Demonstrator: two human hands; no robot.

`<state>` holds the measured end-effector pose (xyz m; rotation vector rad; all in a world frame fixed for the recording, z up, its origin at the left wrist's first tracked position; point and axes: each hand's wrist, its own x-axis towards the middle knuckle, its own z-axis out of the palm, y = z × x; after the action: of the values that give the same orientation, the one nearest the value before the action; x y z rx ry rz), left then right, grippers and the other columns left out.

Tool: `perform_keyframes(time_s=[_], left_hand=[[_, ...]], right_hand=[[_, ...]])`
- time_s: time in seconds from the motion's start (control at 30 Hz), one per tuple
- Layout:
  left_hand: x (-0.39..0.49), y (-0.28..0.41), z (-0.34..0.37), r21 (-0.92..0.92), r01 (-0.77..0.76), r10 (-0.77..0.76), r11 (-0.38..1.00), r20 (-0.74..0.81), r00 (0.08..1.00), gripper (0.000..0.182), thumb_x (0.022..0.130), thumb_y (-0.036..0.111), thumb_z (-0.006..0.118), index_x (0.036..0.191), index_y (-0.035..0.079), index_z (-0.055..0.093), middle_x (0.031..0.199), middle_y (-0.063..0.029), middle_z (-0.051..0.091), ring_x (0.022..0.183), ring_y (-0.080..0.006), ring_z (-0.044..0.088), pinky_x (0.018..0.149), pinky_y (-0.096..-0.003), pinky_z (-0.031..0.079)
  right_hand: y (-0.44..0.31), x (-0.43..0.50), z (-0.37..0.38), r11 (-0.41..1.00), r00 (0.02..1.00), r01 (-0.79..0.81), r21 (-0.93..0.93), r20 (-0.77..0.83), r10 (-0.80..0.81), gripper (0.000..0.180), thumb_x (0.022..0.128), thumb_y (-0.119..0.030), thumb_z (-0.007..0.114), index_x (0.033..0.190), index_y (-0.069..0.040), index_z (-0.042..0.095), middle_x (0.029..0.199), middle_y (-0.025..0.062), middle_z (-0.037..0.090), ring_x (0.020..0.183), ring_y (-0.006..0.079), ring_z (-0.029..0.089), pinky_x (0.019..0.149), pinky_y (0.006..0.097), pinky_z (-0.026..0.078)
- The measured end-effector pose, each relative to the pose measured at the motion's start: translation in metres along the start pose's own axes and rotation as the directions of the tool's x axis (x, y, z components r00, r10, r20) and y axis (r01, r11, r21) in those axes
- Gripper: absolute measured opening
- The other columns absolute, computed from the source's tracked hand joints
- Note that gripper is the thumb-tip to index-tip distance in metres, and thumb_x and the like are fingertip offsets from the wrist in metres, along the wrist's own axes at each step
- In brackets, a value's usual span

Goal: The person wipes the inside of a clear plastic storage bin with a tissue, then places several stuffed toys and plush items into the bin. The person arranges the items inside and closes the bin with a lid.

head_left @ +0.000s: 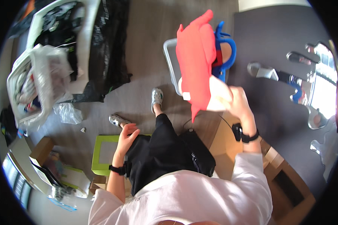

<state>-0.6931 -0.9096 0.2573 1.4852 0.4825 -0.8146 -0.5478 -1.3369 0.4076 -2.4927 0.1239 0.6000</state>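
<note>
My right hand [240,101] grips the pale end of a red plush toy [195,64] and holds it up in front of me. Small pointed bits stick out from the toy, and a white tag shows near its lower end. Beneath it is a translucent plastic bin [169,63], partly hidden by the plush. A blue item [229,49], apparently another soft toy, shows at the bin's right side behind the red one. My left hand [126,136] holds nothing and hovers beside my thigh, thumb apart from the fingers.
To my right stands a dark tabletop [267,112] with mirror-like acrylic pieces [317,118]. Cardboard boxes [290,182] and a black case [197,152] are close by. At left lie a bag-lined basket [43,87], black plastic sheeting [108,53] and a green-edged box [97,157].
</note>
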Motion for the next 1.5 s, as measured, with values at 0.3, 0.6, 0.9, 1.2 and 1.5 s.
perform_keyframes(time_s=[0.3,0.6,0.9,1.2,1.5], left_hand=[[-0.137,0.141,-0.133,-0.447,-0.399,0.481,0.801,0.084,0.873,0.058,0.088,0.017,0.069,0.137,-0.001,0.044,0.136,-0.0090,0.052,0.125,-0.0156,0.048,0.107,-0.0312,0.037],[-0.307,0.103,-0.274,-0.554,-0.429,0.379,0.713,-0.210,0.901,0.055,0.079,0.008,0.077,0.127,-0.002,0.052,0.120,-0.0079,0.063,0.110,-0.0154,0.060,0.098,-0.0304,0.047],[-0.289,0.134,-0.411,0.016,-0.784,0.573,0.620,-0.692,0.439,0.030,0.084,0.006,0.070,0.112,-0.002,0.061,0.107,-0.0058,0.068,0.099,-0.0148,0.064,0.082,-0.0291,0.052],[-0.172,0.285,-0.523,0.934,0.234,0.937,0.269,-0.310,0.159,0.017,0.083,0.015,0.059,0.099,0.014,0.062,0.104,-0.0081,0.056,0.103,-0.0305,0.058,0.074,-0.0405,0.056],[-0.013,0.257,-0.524,0.906,0.139,0.601,0.399,-0.374,0.706,0.050,0.082,0.019,0.057,0.127,-0.003,0.057,0.133,-0.0298,0.051,0.127,-0.0436,0.047,0.106,-0.0478,0.039]], right_hand=[[-0.310,-0.159,0.004,0.841,0.900,0.417,0.344,-0.025,-0.436,0.021,0.072,-0.007,0.067,0.084,0.011,0.064,0.074,0.0145,0.068,0.074,0.0148,0.066,0.065,0.0309,0.051],[-0.442,-0.185,0.116,0.778,0.811,0.536,0.328,0.055,-0.582,0.027,0.074,-0.015,0.077,0.071,0.008,0.063,0.061,0.0056,0.065,0.063,0.0049,0.056,0.053,0.0269,0.046],[-0.466,-0.151,0.118,0.848,0.923,0.382,0.367,-0.103,-0.371,0.033,0.075,-0.012,0.083,0.061,0.000,0.056,0.059,-0.0049,0.052,0.058,0.0024,0.043,0.052,0.0204,0.036],[-0.499,-0.120,0.123,0.880,0.925,0.316,0.354,-0.319,-0.204,0.029,0.074,-0.006,0.080,0.063,-0.001,0.054,0.059,-0.0049,0.050,0.056,0.0027,0.041,0.052,0.0211,0.036],[-0.553,-0.079,0.143,0.898,0.948,0.239,0.370,-0.287,-0.135,0.026,0.074,-0.005,0.080,0.064,0.000,0.056,0.059,-0.0031,0.053,0.057,0.0032,0.044,0.052,0.0218,0.037]])
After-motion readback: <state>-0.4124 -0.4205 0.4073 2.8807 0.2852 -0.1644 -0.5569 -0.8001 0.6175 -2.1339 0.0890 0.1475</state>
